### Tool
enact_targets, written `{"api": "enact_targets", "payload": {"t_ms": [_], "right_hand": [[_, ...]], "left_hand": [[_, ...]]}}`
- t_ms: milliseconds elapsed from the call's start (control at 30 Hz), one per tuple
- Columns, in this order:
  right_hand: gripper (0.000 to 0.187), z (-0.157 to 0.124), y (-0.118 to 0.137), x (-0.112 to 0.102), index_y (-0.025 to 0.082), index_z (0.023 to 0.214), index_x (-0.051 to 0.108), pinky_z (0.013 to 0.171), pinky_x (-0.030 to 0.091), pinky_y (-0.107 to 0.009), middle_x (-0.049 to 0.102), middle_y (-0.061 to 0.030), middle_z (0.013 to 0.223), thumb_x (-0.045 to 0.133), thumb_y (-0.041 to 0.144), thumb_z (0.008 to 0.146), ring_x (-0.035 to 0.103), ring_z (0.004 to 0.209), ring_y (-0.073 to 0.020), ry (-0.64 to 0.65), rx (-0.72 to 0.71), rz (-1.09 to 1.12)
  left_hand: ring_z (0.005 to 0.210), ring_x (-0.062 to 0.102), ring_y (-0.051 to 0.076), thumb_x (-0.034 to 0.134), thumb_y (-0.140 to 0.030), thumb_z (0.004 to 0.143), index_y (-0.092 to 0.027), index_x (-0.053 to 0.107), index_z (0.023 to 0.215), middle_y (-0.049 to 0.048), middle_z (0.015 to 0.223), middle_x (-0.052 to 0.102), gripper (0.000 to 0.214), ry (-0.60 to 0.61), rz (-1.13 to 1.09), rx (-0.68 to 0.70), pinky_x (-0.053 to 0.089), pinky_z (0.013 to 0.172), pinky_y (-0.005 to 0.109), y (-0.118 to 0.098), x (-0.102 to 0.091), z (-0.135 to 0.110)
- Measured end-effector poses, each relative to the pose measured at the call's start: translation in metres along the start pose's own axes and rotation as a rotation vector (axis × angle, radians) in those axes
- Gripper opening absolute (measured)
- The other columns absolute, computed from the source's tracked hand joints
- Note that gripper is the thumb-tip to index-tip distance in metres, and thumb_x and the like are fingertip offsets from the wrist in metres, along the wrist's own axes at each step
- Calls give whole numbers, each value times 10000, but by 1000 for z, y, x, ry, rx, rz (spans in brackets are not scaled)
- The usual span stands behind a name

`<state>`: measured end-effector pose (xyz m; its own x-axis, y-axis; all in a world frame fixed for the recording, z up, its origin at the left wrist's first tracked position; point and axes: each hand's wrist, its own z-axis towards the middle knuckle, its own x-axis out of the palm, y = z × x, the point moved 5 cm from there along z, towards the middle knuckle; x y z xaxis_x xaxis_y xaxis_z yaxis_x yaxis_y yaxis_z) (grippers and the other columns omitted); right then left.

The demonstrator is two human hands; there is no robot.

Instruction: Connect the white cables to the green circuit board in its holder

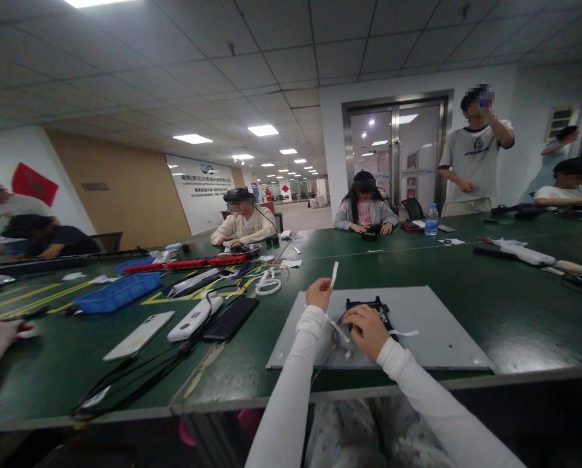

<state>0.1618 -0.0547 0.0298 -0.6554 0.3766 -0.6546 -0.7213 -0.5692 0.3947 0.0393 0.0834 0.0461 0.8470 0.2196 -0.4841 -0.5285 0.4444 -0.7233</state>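
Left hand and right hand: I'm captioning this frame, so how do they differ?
The left hand pinches a white strip pointing upward, while whether the right hand grips anything is unclear. The left hand is higher in the picture; the right hand reaches over the black part on the grey board. Both emerge bare from white sleeves.

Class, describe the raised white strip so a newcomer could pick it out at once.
On the green table lies a grey panel. Over its left side, the left hand pinches the white strip. Unlike the other white strips lower down, this one points upward.
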Motion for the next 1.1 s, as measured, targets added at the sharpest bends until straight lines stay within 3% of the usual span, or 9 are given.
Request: {"api": "enact_targets", "payload": {"t_ms": [133,233,367,467,567,667,800,1100], "right_hand": [[278,10,9,-7,219,841,610,823,287,-319,561,-22,940,458,71,662,435,927,-169,35,-53,6],[289,27,1,-18,220,870,613,835,299,-314,560,-20,958,477,86,653,445,928,-166,42,-52,10],[290,55,-38,-29,189,852,625,844,339,-301,580,-36,935,476,92,624,478,918,-160,-55,46,112],[292,64,-74,-23,186,817,627,787,398,-294,605,-25,907,460,104,593,526,859,-152,-82,177,289],[277,61,-99,-11,192,785,624,763,426,-303,606,-17,982,434,129,594,530,929,-166,-126,288,489],[296,54,-106,-6,198,792,640,855,391,-319,603,-16,1018,432,132,592,512,996,-165,-149,261,581],[317,49,-105,-9,192,804,664,943,327,-304,621,-21,993,438,131,590,525,992,-154,-152,208,610],[334,44,-121,-3,193,833,669,926,359,-301,649,-5,937,440,137,596,553,957,-148,-147,318,601]], "left_hand": [[752,577,118,508,-99,689,-153,618,846,33,828,638,199,-54,81,18,472,734,258,8,6,-11],[748,577,118,516,-105,688,-156,620,840,31,825,638,192,-34,78,9,471,739,262,16,8,-15],[729,582,117,525,-127,694,-152,622,841,27,797,643,178,11,0,6,476,723,261,15,12,-17],[711,584,120,543,-129,682,-144,630,830,32,783,646,172,69,-44,20,479,698,258,8,18,-21],[709,582,122,559,-131,676,-134,640,793,41,782,650,143,134,-58,40,476,700,254,0,22,-26],[713,581,127,557,-134,679,-128,648,773,48,779,653,131,185,-50,75,469,715,256,-6,24,-30],[729,584,138,547,-143,686,-131,652,783,45,790,656,143,216,-36,89,466,716,264,-7,26,-32],[726,583,120,532,-108,688,-143,625,868,33,806,650,206,255,-53,78,472,714,251,-2,30,-33]]}}
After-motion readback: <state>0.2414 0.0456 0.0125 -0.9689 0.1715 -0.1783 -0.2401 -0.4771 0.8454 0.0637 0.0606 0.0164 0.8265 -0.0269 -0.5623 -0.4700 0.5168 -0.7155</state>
